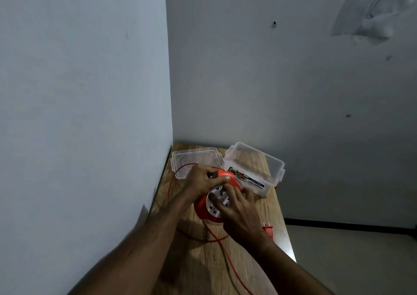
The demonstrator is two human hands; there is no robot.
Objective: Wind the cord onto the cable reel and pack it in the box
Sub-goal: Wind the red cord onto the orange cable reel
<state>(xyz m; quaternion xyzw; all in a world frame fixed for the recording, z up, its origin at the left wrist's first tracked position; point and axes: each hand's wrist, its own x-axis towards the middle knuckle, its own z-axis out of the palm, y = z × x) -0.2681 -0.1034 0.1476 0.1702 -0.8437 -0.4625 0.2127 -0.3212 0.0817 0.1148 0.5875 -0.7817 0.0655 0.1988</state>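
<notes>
Cord (171,182), one long orange one, loops out past the left hand (200,183) and trails back under both arms. One reel (211,206) sits on the table (203,270). That hand's fingers curl over its top rim. The right hand (239,213) lies with fingers spread flat on its white face. One plug (268,229) lies right of it. One box (255,168) and one lid (195,160) sit beyond.
</notes>
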